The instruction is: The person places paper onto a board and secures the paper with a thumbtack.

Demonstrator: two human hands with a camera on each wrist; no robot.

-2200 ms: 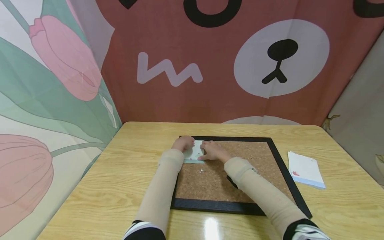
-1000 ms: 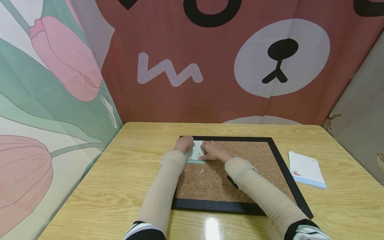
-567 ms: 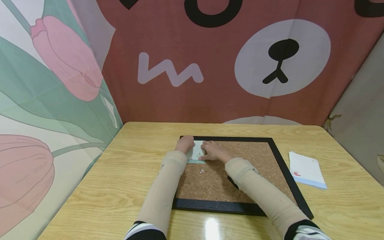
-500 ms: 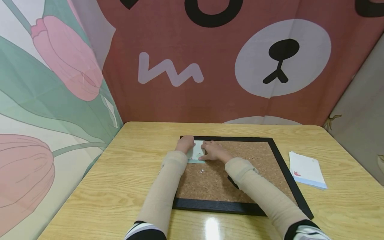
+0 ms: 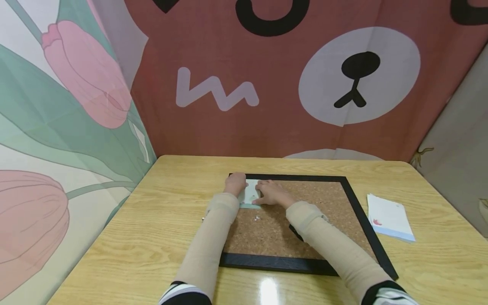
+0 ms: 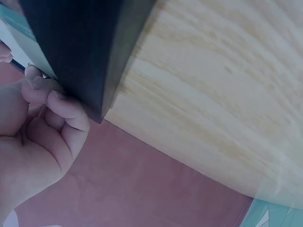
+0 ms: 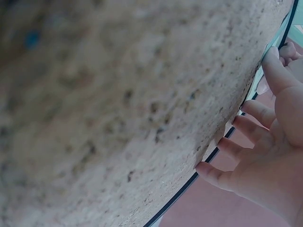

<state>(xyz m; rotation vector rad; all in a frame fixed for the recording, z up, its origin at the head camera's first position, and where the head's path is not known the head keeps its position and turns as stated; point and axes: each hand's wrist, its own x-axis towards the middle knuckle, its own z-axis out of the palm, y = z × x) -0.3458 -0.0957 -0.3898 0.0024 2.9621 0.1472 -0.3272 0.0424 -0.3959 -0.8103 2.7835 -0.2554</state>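
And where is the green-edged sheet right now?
In the head view, the sheet lies at the far left corner of the corkboard, between left hand and right hand.

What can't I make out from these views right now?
Top left corner of the card: head view, behind the left grip.
Anything in that grip: left wrist view, hidden by curled fingers.
Most of the card: left wrist view, cut off at left.
Silver bits on the board: head view, too small.
Blue speck: right wrist view, blurred.

Speckled brown cork board (image 5: 274, 237), black frame (image 5: 267, 262); pale sheet (image 5: 250, 193), green-banded; white papers (image 5: 390, 216), blue-edged.
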